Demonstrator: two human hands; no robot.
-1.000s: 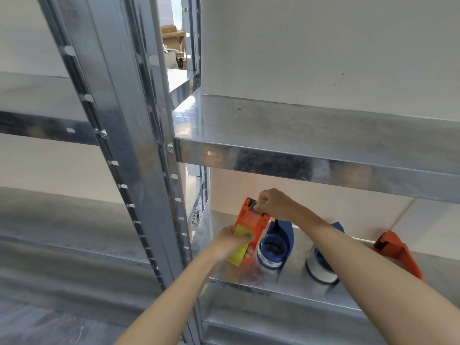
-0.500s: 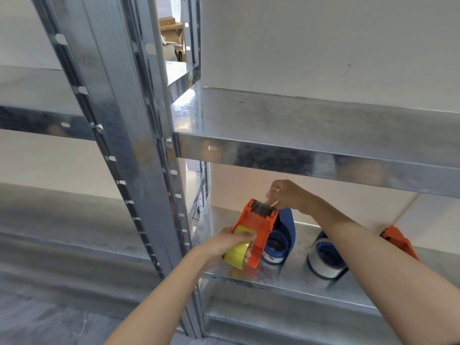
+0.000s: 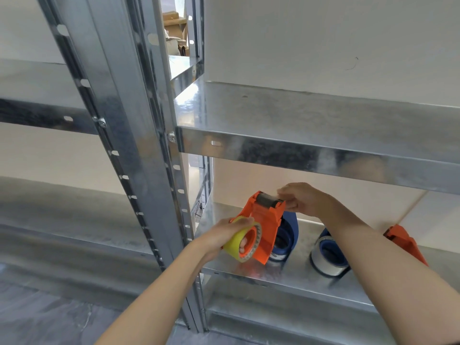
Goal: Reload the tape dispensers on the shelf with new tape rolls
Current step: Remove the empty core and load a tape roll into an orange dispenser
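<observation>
An orange tape dispenser (image 3: 267,221) is held above the front left of the lower metal shelf (image 3: 286,276). A yellowish tape roll (image 3: 240,241) sits on its hub. My left hand (image 3: 225,234) grips that roll, fingers through its core. My right hand (image 3: 302,199) pinches the clear tape end at the dispenser's roller and blade. Behind stand a blue dispenser (image 3: 286,232), a second blue dispenser with a white roll (image 3: 326,256), and another orange dispenser (image 3: 404,242) at the right.
The upper metal shelf (image 3: 311,150) overhangs just above my hands. Slotted steel uprights (image 3: 139,155) stand directly left of the dispenser. A pale wall backs the shelf. Cardboard boxes (image 3: 174,21) show through the gap at the top.
The orange dispenser has tilted so its roll faces me more. My right hand went from the dispenser's top, lifted up and right, and now pinches the tape end at the roller.
</observation>
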